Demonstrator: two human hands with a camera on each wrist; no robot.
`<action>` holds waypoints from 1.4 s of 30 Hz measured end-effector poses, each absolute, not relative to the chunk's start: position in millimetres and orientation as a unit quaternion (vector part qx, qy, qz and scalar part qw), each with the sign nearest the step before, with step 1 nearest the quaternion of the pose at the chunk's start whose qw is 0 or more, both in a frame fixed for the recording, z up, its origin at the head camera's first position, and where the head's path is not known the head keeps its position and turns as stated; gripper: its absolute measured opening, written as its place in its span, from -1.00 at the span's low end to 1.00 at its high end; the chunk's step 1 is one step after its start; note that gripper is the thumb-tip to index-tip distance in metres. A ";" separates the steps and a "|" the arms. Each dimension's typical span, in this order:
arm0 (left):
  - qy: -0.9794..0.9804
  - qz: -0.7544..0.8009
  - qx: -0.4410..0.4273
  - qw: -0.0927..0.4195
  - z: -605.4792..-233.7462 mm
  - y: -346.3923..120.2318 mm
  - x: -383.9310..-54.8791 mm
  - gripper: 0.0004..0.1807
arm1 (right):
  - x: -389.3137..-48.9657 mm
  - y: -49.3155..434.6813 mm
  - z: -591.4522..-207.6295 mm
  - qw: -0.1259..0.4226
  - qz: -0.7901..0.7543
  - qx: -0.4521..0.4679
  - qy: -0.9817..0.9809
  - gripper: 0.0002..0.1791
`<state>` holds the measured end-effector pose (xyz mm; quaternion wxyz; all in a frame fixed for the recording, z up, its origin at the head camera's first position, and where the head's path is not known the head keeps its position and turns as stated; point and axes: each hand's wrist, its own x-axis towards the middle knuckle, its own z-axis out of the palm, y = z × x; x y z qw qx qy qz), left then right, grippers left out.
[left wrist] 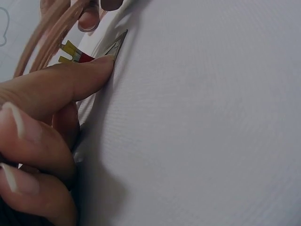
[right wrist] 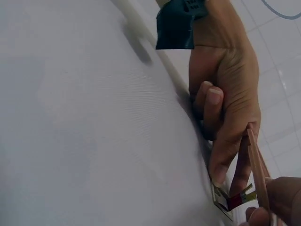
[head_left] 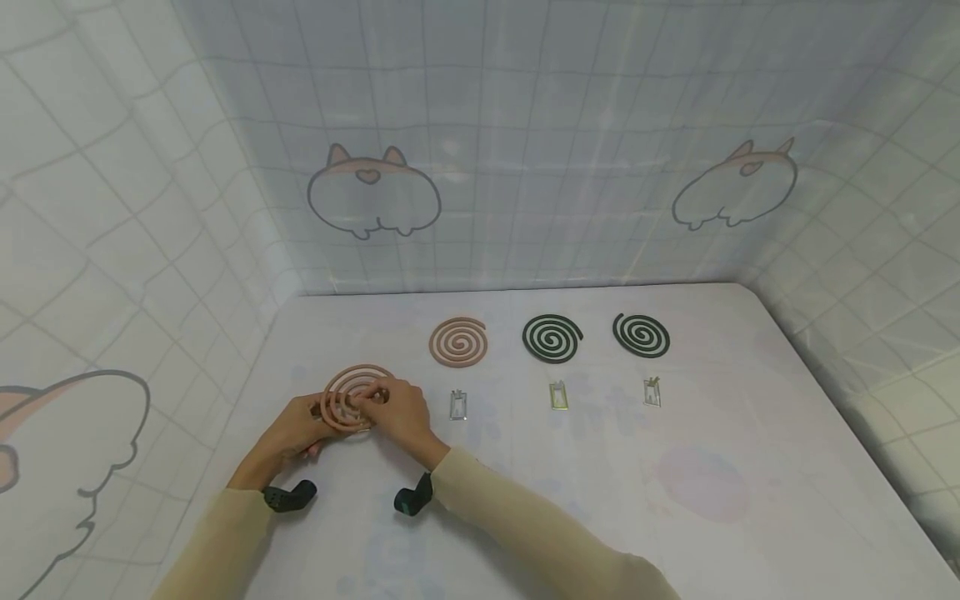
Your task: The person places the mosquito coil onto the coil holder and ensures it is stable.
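My left hand (head_left: 294, 429) pinches a small metal mosquito-coil stand by its flat base. Raised prongs and a red patch show on the stand (right wrist: 242, 197) in the right wrist view. My right hand (head_left: 405, 415) grips a brown mosquito coil (right wrist: 257, 165), tilted up from the table just over the stand. From the left wrist, the coil (left wrist: 51, 30) passes close beside the prongs; whether they touch it I cannot tell. In the head view the coil and fingers cover most of the stand.
Behind lie another brown coil (head_left: 458, 342) and two dark green coils, one at the middle (head_left: 551, 338) and one farther right (head_left: 642, 336). Flat metal stands lie before them: a silvery stand (head_left: 458, 405), a yellowish stand (head_left: 558, 396) and a right-hand stand (head_left: 652, 392). Printed curtains surround the white table (head_left: 600, 517).
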<state>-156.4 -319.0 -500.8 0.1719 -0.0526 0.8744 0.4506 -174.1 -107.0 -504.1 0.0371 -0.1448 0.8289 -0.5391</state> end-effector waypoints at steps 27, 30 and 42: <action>0.871 0.460 -0.058 0.165 -499.0 -318.8 -153.2 -0.24 | -174.4 -109.2 -508.9 0.013 -0.534 -0.172 0.828 -0.80; 0.868 0.462 -0.062 0.170 -499.3 -319.0 -152.1 -0.22 | -173.6 -108.7 -508.9 0.016 -0.532 -0.176 0.828 -0.81; 0.872 0.457 -0.051 0.169 -501.5 -320.6 -155.0 -0.25 | -174.8 -106.3 -506.4 0.008 -0.538 -0.184 0.823 -0.82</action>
